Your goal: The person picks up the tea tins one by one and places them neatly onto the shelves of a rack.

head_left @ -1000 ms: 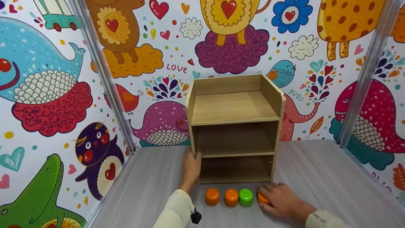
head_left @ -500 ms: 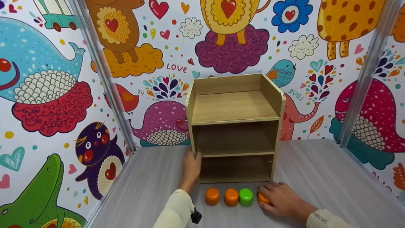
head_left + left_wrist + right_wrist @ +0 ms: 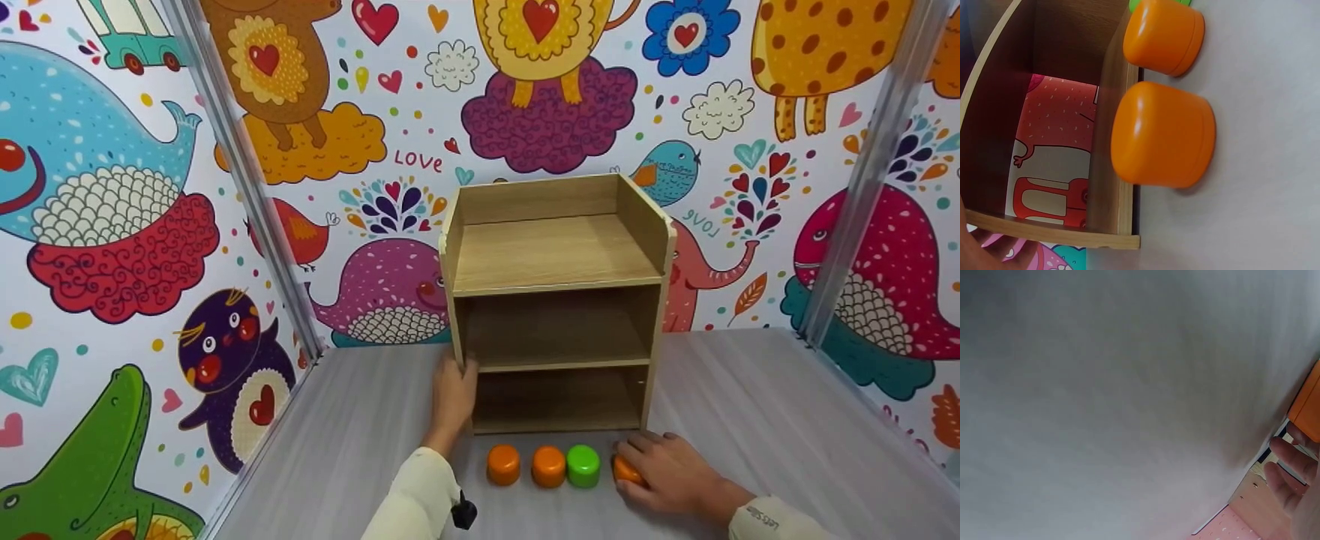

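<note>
A wooden shelf unit [image 3: 555, 367] with three levels stands upright on the table. My left hand [image 3: 454, 401] grips the lower part of its left side panel; in the left wrist view part of that hand [image 3: 979, 250] shows at the lower left corner. In front of the shelf's base, two orange rounded pieces [image 3: 503, 465] [image 3: 549, 467] and a green one [image 3: 583, 466] stand in a row. At the row's right end my right hand [image 3: 671, 472] holds another orange piece [image 3: 626, 471] against the table, partly covering it. The right wrist view shows this piece [image 3: 1309, 405] beside curved fingers [image 3: 1292, 464].
The grey table [image 3: 750, 405] extends on both sides of the shelf. Printed cartoon walls [image 3: 420, 90] enclose it at the back and sides, with metal posts [image 3: 262, 202] at the corners. A small black object [image 3: 464, 513] hangs by my left sleeve [image 3: 416, 495].
My right hand and the orange piece under it have shifted very slightly to the right. The left hand, the shelf and the other pieces stay where they were.
</note>
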`<state>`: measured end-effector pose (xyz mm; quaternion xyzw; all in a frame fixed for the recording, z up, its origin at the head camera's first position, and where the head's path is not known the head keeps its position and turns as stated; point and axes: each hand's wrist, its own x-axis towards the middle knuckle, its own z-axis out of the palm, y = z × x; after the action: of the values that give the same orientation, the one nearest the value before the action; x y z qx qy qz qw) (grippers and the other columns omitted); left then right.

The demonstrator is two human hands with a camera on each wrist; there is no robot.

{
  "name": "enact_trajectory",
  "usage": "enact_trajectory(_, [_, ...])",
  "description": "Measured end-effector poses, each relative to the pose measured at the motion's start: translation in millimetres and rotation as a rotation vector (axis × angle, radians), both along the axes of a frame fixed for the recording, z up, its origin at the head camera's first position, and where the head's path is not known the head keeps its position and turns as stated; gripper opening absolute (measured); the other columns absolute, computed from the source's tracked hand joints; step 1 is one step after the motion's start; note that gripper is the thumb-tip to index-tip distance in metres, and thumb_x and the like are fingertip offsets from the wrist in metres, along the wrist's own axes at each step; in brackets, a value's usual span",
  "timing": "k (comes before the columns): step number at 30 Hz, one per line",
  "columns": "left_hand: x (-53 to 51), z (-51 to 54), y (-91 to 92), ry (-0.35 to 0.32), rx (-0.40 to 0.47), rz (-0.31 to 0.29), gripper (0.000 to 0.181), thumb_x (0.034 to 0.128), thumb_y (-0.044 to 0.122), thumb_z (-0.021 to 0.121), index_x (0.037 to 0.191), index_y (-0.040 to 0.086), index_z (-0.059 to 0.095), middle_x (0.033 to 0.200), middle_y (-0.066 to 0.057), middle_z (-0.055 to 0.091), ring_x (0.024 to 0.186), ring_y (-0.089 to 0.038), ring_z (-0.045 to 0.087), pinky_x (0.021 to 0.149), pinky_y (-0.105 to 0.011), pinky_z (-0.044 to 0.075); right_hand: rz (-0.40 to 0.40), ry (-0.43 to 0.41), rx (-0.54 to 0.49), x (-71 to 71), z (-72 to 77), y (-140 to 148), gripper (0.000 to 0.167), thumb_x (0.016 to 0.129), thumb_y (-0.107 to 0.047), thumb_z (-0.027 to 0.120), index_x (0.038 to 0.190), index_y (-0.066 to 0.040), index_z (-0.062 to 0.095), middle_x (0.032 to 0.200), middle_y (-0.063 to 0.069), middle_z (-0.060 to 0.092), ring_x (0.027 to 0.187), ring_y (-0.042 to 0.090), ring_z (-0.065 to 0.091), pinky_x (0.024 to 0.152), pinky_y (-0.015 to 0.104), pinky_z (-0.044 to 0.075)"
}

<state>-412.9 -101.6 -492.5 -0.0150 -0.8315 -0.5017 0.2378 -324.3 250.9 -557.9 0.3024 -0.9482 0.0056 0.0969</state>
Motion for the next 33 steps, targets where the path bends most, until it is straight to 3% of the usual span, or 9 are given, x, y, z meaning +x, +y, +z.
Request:
enact_trajectory(10, [-1.8,-0.7,-0.6,0.016,-0.009,-0.006,0.028,0.1028,0.029,0.055,0.084,0.010,0.049,0.068,0.001,0.042,0.055,-0.012,0.038,0.050,-0.028,0.033,-0.004,0.041,-0.002,2.0,3.8,1.5,0.051,0.096,-0.064,0.052,0.123,-0.022,0.063,0.111,-0.002,0.068,0.094,0.019,0.062,0.070,0.038,0.047])
enact_trajectory(21, [-2.1,0.3,0.2,0.024,-0.017,-0.006,0.026,0.1026,0.029,0.056,0.086,0.010,0.050,0.069,0.001,0.042,0.057,-0.012,0.039,0.052,-0.028,0.034,-0.019,-0.014,0.000,4.6,8.5,-2.7,0.052,0.097,-0.068,0.049,0.122,-0.024,0.061,0.104,-0.006,0.063,0.084,0.012,0.052,0.070,0.037,0.044])
enact_trajectory(33, [-2.5,-0.1,-0.6,0.001,-0.009,0.011,0.026,0.1011,0.026,0.057,0.083,0.009,0.050,0.070,0.000,0.041,0.059,-0.014,0.040,0.054,-0.029,0.035,-0.015,0.016,0.003,8.4,11.5,-7.1,0.051,0.097,-0.065,0.050,0.121,-0.023,0.062,0.099,-0.007,0.061,0.080,0.011,0.050,0.066,0.034,0.039])
